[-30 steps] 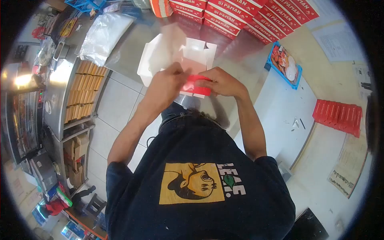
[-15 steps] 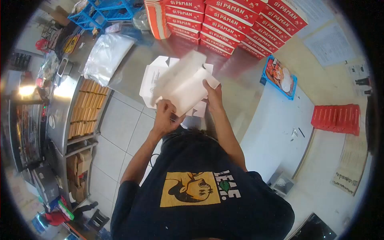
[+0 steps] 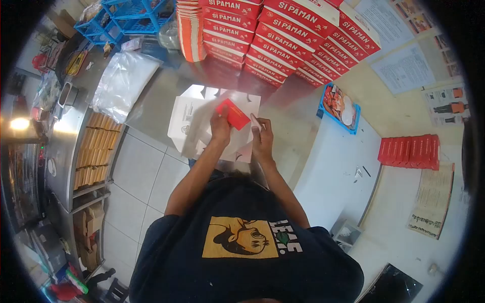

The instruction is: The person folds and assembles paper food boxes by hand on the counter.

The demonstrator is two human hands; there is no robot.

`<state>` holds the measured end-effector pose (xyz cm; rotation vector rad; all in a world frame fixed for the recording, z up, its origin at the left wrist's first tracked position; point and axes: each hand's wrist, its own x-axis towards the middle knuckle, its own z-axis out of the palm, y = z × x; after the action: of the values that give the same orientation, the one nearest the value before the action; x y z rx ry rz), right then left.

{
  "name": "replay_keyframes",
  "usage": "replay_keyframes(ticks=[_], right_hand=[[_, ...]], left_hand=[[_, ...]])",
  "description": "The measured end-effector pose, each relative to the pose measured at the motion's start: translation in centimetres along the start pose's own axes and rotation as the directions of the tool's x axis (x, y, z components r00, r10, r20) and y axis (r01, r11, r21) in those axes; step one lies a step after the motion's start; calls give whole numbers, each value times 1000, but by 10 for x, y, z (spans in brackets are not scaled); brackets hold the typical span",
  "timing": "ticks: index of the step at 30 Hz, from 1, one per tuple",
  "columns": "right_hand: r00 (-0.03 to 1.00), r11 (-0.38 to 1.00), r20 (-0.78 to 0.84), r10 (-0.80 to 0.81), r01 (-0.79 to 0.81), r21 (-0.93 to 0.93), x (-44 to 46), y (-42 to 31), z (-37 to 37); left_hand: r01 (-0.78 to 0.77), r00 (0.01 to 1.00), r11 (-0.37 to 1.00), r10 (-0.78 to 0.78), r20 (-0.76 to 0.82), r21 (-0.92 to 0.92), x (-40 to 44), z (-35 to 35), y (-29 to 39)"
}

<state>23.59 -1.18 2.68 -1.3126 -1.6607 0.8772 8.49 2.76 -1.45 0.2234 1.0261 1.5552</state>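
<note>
My left hand [image 3: 220,128] pinches the left side of a small carton with a red panel [image 3: 235,115]. At its right edge is my right hand [image 3: 262,137], fingers closed against a pale flap. Much of the carton's lower part is hidden or blurred. Beneath both hands, a flat white cardboard box blank [image 3: 181,118] with cut flaps lies on the metal table [image 3: 298,121]; small print shows on its left part.
Stacks of red boxes lettered SI PAMAN [image 3: 295,38] stand at the table's back, beside striped paper packs [image 3: 190,35]. Clear plastic bags [image 3: 124,83] lie at left, near blue crates [image 3: 134,22]. A blue-edged food picture [image 3: 340,108] and red packets [image 3: 408,151] are at right.
The carton's large white panels were turned up; now its red panel shows between my hands. My left hand has moved up and right. The camera view has shifted slightly.
</note>
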Motion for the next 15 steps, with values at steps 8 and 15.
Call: replay_keyframes(ticks=[8,15], right_hand=[[980,971,195,-38,82,-223,11,-15,-6],[935,898,260,-244,318,-303,12,-21,-4]], left_hand=[[189,981,973,-193,18,135,-37,27,12],[106,994,991,-107,8,80,-28,21,1]])
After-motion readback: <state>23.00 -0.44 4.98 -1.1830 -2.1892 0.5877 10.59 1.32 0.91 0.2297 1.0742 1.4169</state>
